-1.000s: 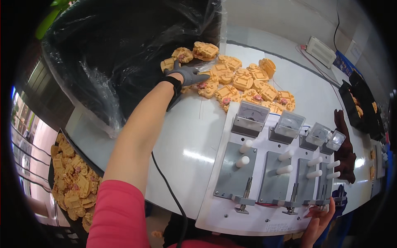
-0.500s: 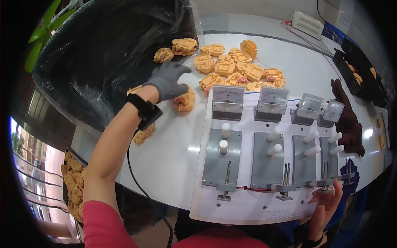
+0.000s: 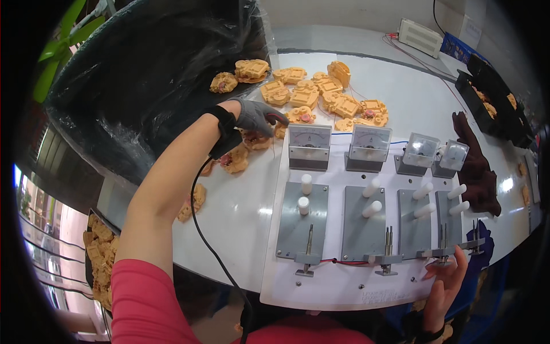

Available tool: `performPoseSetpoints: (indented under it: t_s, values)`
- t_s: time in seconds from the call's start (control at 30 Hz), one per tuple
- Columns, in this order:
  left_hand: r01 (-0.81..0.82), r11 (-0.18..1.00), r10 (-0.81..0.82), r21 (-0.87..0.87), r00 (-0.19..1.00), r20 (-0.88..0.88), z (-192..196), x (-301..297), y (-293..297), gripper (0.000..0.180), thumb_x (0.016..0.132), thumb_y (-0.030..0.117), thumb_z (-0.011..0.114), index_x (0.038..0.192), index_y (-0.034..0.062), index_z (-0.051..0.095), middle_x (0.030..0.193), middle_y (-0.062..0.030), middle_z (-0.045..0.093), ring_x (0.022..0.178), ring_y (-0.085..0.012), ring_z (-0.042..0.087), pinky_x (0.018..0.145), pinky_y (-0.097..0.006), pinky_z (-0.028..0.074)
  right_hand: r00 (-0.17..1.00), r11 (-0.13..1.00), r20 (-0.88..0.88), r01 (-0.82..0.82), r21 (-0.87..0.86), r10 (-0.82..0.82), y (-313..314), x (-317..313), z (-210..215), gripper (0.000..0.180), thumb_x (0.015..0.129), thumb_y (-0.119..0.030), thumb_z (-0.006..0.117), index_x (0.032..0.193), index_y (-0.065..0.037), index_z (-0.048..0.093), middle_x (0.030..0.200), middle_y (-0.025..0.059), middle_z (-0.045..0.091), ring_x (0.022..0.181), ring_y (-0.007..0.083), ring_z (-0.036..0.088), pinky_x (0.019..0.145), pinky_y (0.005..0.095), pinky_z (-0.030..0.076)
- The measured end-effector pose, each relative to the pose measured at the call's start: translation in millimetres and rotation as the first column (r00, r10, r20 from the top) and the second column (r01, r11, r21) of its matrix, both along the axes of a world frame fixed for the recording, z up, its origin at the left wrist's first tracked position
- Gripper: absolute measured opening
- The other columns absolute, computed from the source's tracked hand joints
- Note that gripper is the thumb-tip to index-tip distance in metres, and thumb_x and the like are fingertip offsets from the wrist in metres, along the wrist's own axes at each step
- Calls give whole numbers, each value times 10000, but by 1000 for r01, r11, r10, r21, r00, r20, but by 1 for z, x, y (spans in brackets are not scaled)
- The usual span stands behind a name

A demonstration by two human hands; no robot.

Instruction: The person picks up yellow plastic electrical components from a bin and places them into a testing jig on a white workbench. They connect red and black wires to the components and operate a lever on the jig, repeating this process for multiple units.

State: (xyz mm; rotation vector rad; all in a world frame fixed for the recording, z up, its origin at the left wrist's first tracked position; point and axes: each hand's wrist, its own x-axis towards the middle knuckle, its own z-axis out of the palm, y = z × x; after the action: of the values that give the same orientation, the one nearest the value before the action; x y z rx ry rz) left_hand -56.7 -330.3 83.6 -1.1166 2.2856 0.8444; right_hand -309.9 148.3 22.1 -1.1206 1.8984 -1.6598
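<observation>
My left hand, in a grey glove with a black wrist strap, reaches to the near left side of a pile of yellow-orange moulded plastic parts. Its fingers are curled down over one such part, mostly hidden beneath them. Another part lies just below the palm. My bare right hand is at the near right edge of a white test board. Its fingers are bent, the fingertips beside a metal clamp; whether they grip it cannot be made out.
Dial meters and grey plates with white pegs are mounted on the board. A dark plastic-lined bin stands left, a box of similar parts lower left. Black trays and dark cloth lie right. A cable hangs from my left wrist.
My left hand has moved right onto the parts, its spread fingers now curled. Several parts near it have shifted left and closer to me. My right hand stays by the clamp.
</observation>
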Motion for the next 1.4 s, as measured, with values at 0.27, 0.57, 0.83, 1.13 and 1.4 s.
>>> performPoseSetpoints:
  t_s: [0.27, 0.57, 0.83, 1.13, 1.4]
  values:
    - [-55, 989, 54, -138, 998, -13, 9, 81, 57, 579, 844, 272, 645, 1403, 213, 507, 1352, -162, 530, 1226, -252, 533, 1033, -366, 435, 996, 998, -78, -55, -20, 54, -10, 2, 4, 743, 884, -385, 628, 1461, -30, 324, 920, 85, 586, 780, 127, 555, 728, 256, 447]
    - [-431, 710, 419, -557, 894, -157, 18, 202, 188, 591, 842, 392, 680, 1329, 82, 555, 1344, -222, 520, 1253, -349, 500, 1044, -382, 414, 989, 992, -145, -49, -116, 32, -12, 4, 3, 646, 954, -257, 561, 1494, -40, 281, 952, 43, 582, 784, 94, 504, 758, 233, 419]
    - [-638, 565, 608, -524, 751, -258, -66, 232, 231, 867, 725, 500, 720, 1433, 102, 416, 1417, -230, 442, 1270, -380, 480, 1065, -410, 398, 995, 967, -95, -8, -256, -17, -16, 0, 2, 551, 1004, -184, 497, 1485, -33, 275, 988, 40, 589, 807, 84, 483, 795, 235, 405]
    - [-344, 840, 381, 419, -173, -908, -53, 188, 327, 565, 864, 192, 659, 1341, -18, 442, 1271, -170, 581, 1164, -221, 571, 940, -351, 492, 967, 902, -28, -245, -354, 252, 8, 59, 13, 391, 1000, -126, 475, 1375, -23, 430, 1042, 58, 577, 900, 108, 499, 848, 263, 418]
    - [320, 434, 861, 842, -424, -282, -20, 154, 357, 518, 937, 183, 552, 1395, 2, 389, 1322, -176, 525, 1224, -297, 532, 1090, -460, 413, 835, 870, 243, -468, -157, 493, -50, 144, 41, 437, 979, -117, 544, 1388, -36, 415, 1204, 79, 538, 1092, 135, 512, 939, 276, 412]
